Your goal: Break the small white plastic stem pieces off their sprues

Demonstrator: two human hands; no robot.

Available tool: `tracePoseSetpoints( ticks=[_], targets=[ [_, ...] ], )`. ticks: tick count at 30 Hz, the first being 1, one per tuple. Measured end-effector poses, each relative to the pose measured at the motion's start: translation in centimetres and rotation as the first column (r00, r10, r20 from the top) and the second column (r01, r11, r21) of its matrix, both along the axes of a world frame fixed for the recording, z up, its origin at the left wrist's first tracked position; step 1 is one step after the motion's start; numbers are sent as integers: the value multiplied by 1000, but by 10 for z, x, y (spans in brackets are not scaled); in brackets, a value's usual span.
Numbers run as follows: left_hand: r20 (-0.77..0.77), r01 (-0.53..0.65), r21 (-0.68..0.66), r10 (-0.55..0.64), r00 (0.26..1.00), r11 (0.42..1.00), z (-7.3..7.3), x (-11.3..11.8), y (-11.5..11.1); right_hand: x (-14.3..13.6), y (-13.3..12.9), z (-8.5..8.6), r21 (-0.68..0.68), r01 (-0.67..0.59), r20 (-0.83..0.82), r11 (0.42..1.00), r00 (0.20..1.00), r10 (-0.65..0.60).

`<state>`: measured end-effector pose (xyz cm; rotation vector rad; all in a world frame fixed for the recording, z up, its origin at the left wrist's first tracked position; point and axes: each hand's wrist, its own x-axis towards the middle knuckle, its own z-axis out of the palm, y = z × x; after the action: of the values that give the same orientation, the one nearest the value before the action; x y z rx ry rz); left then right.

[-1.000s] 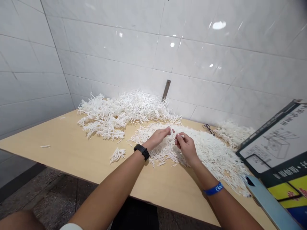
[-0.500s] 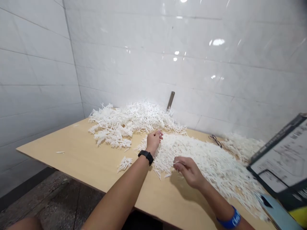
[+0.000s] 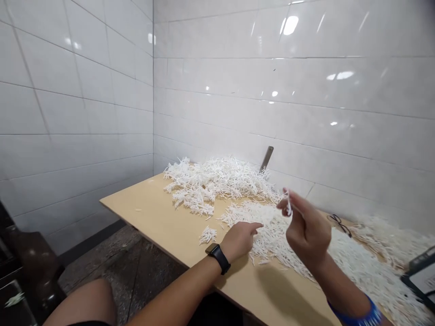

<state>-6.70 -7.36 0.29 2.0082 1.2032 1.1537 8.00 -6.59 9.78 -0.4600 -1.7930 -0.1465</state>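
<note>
My right hand point(image 3: 307, 226), with a blue wristband point(image 3: 365, 314), is raised above the table. Its thumb and fingers pinch a small, thin white piece point(image 3: 289, 203), which looks like plastic. My left hand point(image 3: 240, 239), wearing a black watch point(image 3: 219, 257), is low at the near edge of a wide pile of small white pieces point(image 3: 272, 246). Its index finger points out over the pile, the other fingers are curled, and nothing shows in it. Just left of it lies a small separate heap of white pieces point(image 3: 207, 235).
Branching white strands point(image 3: 220, 179) form a tangled heap at the back of the tan table point(image 3: 159, 222). A metal strip point(image 3: 267, 158) stands against the tiled wall. Black-handled scissors point(image 3: 340, 224) and more white strands point(image 3: 390, 242) lie at right, near a dark-framed box point(image 3: 423, 274).
My right hand has risen from the pile's edge with the white piece. My left hand has drawn back toward me, its index finger now extended. The view has turned left.
</note>
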Motion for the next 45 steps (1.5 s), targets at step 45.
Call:
tracePoseSetpoints(
  ticks=[45],
  targets=[
    [518, -305, -338, 446, 729, 890, -32, -124, -43, -120, -6, -117, -882, -247, 47, 401, 801, 596]
  ],
)
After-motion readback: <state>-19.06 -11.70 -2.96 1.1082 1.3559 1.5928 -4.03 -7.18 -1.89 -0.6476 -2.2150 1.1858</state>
